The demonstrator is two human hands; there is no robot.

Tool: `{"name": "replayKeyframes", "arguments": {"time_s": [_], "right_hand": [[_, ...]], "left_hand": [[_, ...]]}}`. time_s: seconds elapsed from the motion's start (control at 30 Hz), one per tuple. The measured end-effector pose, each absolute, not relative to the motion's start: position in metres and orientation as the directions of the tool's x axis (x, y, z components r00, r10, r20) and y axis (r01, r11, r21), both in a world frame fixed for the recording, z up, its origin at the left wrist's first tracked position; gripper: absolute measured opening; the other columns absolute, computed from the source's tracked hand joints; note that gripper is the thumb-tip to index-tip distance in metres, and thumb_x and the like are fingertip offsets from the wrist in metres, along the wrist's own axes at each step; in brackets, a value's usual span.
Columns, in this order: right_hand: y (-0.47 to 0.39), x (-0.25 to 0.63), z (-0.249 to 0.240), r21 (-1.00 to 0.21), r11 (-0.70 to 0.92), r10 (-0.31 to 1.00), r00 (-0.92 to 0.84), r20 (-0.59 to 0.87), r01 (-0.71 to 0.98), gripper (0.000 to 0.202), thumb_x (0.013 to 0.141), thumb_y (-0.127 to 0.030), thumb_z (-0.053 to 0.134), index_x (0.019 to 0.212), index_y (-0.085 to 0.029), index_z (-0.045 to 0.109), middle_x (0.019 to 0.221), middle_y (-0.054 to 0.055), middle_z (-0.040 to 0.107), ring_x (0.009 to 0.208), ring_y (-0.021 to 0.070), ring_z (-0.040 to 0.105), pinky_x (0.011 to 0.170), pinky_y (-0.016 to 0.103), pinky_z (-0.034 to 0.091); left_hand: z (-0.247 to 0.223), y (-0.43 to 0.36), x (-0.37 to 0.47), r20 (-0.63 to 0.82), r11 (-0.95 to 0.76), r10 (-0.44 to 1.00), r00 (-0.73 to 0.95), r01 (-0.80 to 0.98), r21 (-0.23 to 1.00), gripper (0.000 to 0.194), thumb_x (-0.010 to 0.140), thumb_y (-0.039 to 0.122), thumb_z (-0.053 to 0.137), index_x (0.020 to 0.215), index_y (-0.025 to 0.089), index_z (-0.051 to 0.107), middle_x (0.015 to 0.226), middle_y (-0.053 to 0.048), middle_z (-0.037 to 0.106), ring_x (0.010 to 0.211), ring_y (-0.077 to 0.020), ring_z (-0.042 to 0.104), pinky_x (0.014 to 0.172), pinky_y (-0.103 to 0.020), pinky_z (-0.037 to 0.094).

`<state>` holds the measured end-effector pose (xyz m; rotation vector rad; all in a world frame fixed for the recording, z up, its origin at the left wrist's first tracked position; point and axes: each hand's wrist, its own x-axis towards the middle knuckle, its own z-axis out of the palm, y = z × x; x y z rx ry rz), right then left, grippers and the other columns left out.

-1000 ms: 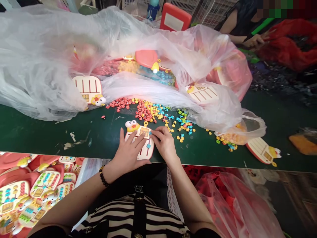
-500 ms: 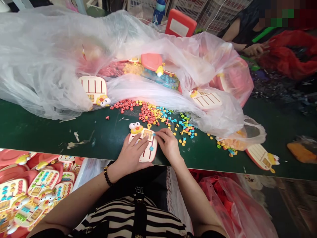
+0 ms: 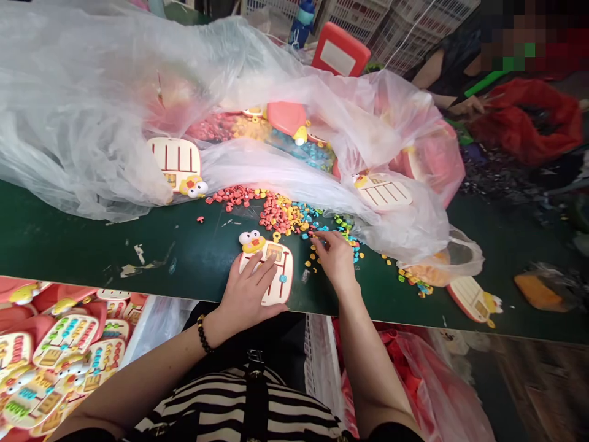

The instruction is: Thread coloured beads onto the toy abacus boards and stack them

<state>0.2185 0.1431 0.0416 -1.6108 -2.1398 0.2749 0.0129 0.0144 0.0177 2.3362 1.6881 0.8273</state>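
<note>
A cream-and-red duck-headed toy board with narrow slots lies on the green table before me. My left hand is laid across it, fingers over its face and thumb along the lower edge, holding it down. One blue piece sits in the board's right-hand slot. To the right of the board, my right hand reaches to the edge of the loose pieces, thumb and forefinger tips close together in a pinch. Whatever is between them is too small to make out. Red pieces lie heaped behind the board, with yellow, blue and green ones alongside.
Clear plastic bags cover the table's back, with slotted boards lying on them. At lower left are many boards filled with coloured pieces. Another board lies near the front edge at right. Across the table, a person's hand touches a red bag.
My right hand has left the board and moved right to the loose pieces. The blue piece at the slot's top is gone from there. My left hand stays on the board.
</note>
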Motion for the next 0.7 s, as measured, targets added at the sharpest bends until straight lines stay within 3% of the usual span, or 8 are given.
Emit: {"name": "replayKeyframes", "arguments": {"time_s": [0.1,0.23,0.33,0.4,0.47,0.53,0.6,0.7], "right_hand": [[0.146,0.207,0.038,-0.331,0.317,0.945,-0.265,0.192,0.889,0.017,0.085,-0.028,0.06,0.097,-0.021,0.069,0.09,0.007,0.067,0.07,0.0187,0.062,0.061,0.029,0.046],[0.138,0.187,0.035,-0.243,0.299,0.951,-0.267,0.155,0.923,0.013,0.084,-0.02,0.059,0.09,-0.02,0.07,0.091,0.009,0.067,0.075,0.0202,0.064,0.066,0.03,0.048],[0.122,0.198,0.037,-0.357,0.309,0.939,-0.223,0.262,0.882,0.018,0.088,-0.025,0.054,0.096,-0.021,0.069,0.092,0.009,0.066,0.077,0.019,0.063,0.069,0.03,0.05],[0.106,0.227,0.04,-0.432,0.265,0.897,-0.055,0.439,0.862,0.024,0.091,-0.033,0.05,0.102,-0.022,0.068,0.093,0.008,0.066,0.078,0.0185,0.062,0.071,0.031,0.051],[0.091,0.272,0.043,-0.466,0.125,0.771,0.209,0.601,0.876,0.028,0.091,-0.04,0.051,0.102,-0.021,0.068,0.09,0.009,0.065,0.078,0.02,0.059,0.074,0.035,0.051],[0.08,0.327,0.044,-0.497,-0.076,0.63,0.428,0.648,0.864,0.034,0.087,-0.044,0.053,0.099,-0.016,0.068,0.084,0.01,0.064,0.074,0.0214,0.057,0.075,0.039,0.049],[0.076,0.377,0.042,-0.526,-0.282,0.581,0.579,0.572,0.803,0.038,0.083,-0.046,0.055,0.09,-0.012,0.07,0.078,0.011,0.062,0.07,0.0225,0.056,0.074,0.042,0.048],[0.079,0.424,0.035,-0.495,-0.413,0.691,0.617,0.376,0.764,0.034,0.076,-0.043,0.061,0.08,-0.011,0.071,0.074,0.011,0.062,0.069,0.0228,0.056,0.075,0.043,0.047]], "left_hand": [[0.018,0.015,0.012,0.364,-0.369,0.905,0.221,0.833,0.413,0.059,0.077,0.06,0.063,0.117,0.017,0.062,0.132,-0.01,0.059,0.125,-0.0342,0.049,0.107,-0.053,0.028],[0.019,0.013,0.011,0.36,-0.373,0.904,0.231,0.838,0.399,0.056,0.08,0.058,0.06,0.118,0.018,0.06,0.132,-0.01,0.059,0.126,-0.0348,0.049,0.106,-0.053,0.03],[0.019,0.011,0.011,0.365,-0.369,0.904,0.225,0.841,0.396,0.052,0.084,0.055,0.057,0.121,0.019,0.058,0.134,-0.01,0.058,0.126,-0.0349,0.05,0.105,-0.053,0.03],[0.018,0.01,0.01,0.382,-0.375,0.897,0.222,0.841,0.391,0.051,0.084,0.054,0.057,0.121,0.019,0.057,0.133,-0.01,0.058,0.126,-0.0354,0.05,0.104,-0.054,0.031],[0.017,0.009,0.01,0.404,-0.391,0.885,0.233,0.843,0.37,0.05,0.084,0.053,0.058,0.121,0.019,0.057,0.132,-0.011,0.059,0.125,-0.0362,0.05,0.103,-0.054,0.032],[0.016,0.009,0.009,0.422,-0.409,0.871,0.252,0.847,0.338,0.051,0.084,0.052,0.059,0.122,0.018,0.056,0.131,-0.012,0.06,0.125,-0.0371,0.05,0.103,-0.055,0.033],[0.015,0.009,0.008,0.428,-0.422,0.862,0.271,0.852,0.31,0.052,0.084,0.051,0.059,0.124,0.018,0.055,0.131,-0.013,0.06,0.125,-0.0378,0.05,0.102,-0.055,0.033],[0.015,0.009,0.007,0.44,-0.435,0.851,0.287,0.854,0.285,0.053,0.084,0.051,0.06,0.125,0.017,0.054,0.131,-0.013,0.06,0.124,-0.0382,0.051,0.101,-0.055,0.034]]}}
